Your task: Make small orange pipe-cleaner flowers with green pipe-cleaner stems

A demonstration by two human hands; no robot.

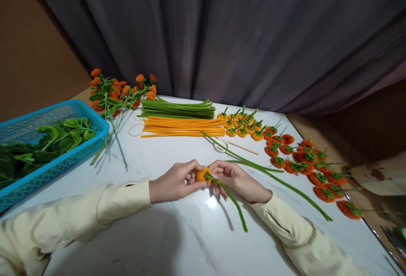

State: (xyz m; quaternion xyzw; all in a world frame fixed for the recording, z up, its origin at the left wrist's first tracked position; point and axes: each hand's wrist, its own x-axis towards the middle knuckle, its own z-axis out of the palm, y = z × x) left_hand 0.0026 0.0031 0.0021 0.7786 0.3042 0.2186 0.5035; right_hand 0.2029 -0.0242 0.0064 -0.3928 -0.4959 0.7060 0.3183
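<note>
Between my two hands, above the middle of the table, is a yellow-orange pipe-cleaner flower (202, 175) with a green pipe-cleaner stem (233, 202) hanging down to the right. My left hand (177, 181) pinches the flower head from the left between thumb and fingers. My right hand (239, 179) closes on the green part at the flower's base; its fingertips are partly hidden. Long green pipe cleaners (285, 183) lie on the table behind and beside my right hand. A white roll of tape (220, 145) and a thin wooden stick (244, 147) rest just beyond my hands.
A blue basket (95, 119) of green leaves stands at left. Finished orange flowers (119, 92) lie at the back left. Bundles of green pipe cleaners (177, 109) and yellow ones (180, 126) lie centrally. Yellow flower heads (243, 131) and orange flower heads (306, 156) spread along the right.
</note>
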